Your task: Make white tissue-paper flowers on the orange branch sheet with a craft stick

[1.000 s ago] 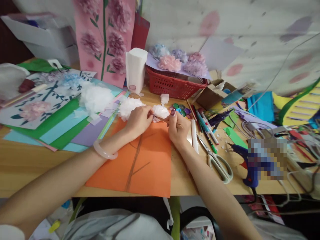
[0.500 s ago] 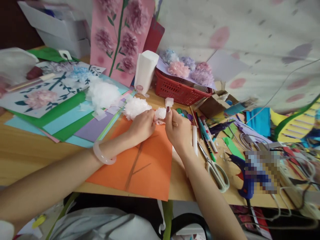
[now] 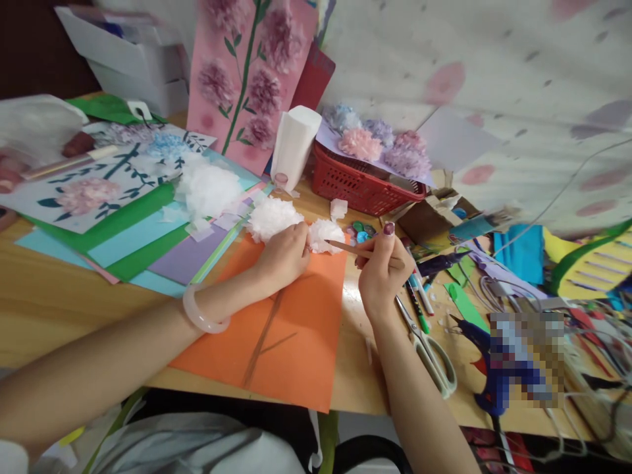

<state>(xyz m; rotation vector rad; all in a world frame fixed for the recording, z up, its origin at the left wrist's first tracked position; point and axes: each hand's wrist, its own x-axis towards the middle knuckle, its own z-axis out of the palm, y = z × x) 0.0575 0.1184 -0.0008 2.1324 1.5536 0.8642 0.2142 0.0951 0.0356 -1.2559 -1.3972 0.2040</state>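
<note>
The small white tissue puff point(image 3: 328, 230) lies left of my right-hand grip and slightly beyond it. My right hand point(image 3: 386, 273) is closed on a brown pencil point(image 3: 353, 249), its long axis running leftward, tip against or just before the puff; I can't tell which. My left hand point(image 3: 285, 260) is nearer, fingers curled at the puff's left edge, though from this feed I can't confirm a pinch. Beyond that left grip sits a fuller white puff point(image 3: 273, 216); below it, an orange sheet point(image 3: 309, 349).

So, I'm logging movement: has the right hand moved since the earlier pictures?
Yes: the right hand has moved rightward, away from the left hand, judged against the red basket.
</note>
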